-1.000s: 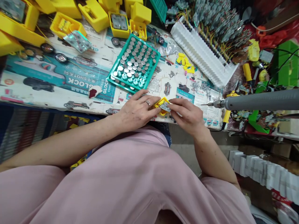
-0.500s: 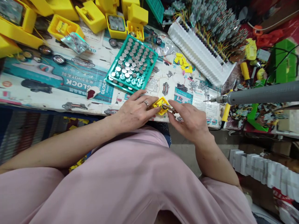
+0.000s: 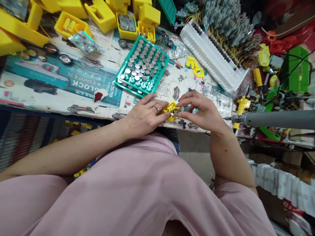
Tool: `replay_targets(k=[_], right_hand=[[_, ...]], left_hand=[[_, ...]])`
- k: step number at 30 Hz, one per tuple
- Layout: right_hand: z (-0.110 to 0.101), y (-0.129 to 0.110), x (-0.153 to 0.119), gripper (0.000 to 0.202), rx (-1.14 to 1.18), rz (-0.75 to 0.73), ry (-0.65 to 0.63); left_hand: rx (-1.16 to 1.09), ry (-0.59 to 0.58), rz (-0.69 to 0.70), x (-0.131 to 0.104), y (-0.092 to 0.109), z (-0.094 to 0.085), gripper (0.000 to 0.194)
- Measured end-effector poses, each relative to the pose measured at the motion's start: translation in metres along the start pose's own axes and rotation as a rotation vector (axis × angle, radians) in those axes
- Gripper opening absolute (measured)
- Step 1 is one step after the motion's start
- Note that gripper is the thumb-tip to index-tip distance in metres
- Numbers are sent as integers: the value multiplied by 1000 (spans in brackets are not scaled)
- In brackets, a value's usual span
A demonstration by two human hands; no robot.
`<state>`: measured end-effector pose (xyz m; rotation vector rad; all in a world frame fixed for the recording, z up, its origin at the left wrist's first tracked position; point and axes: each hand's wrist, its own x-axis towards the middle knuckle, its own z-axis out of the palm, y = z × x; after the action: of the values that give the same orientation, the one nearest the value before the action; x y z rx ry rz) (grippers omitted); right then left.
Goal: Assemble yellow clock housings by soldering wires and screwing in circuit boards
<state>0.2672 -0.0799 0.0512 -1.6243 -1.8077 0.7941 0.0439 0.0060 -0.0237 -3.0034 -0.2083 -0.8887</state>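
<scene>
At the table's front edge, my left hand (image 3: 147,114), wearing a ring, holds a small yellow plastic casing (image 3: 169,106) by its left side with the fingertips. My right hand (image 3: 203,109) is at the casing's right side. Its thumb and forefinger pinch a small shiny metal piece (image 3: 179,110) over the casing; its exact kind is hard to make out. Inside the casing some small parts show, too tiny to name. Just beyond my left hand lies a green tray (image 3: 118,78) with rows of button cells (image 3: 140,65).
A grey pen-shaped power screwdriver (image 3: 270,118) reaches in from the right. Behind stand a white rack (image 3: 211,59) of wired circuit boards (image 3: 226,23) and small yellow pieces (image 3: 195,67). Larger yellow housings (image 3: 100,16) fill the back left. White boxes (image 3: 278,183) are low at right.
My right hand has lifted slightly, its fingers now more spread above the thumb. The grey screwdriver has shifted right and down in view. My left hand stays on the casing.
</scene>
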Motion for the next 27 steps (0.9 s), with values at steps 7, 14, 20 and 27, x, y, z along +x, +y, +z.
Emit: replay_targets(k=[7, 14, 20, 27], right_hand=[[8, 14, 14, 37, 203, 229, 29], [8, 22, 22, 26, 199, 204, -26], [8, 26, 20, 21, 144, 63, -25], [7, 26, 22, 19, 31, -60, -114]], left_hand=[[-19, 71, 7, 2, -1, -1, 17], [-65, 137, -2, 4, 1, -3, 12], [-50, 180, -10, -4, 3, -1, 10], [-150, 256, 71, -5, 2, -6, 11]])
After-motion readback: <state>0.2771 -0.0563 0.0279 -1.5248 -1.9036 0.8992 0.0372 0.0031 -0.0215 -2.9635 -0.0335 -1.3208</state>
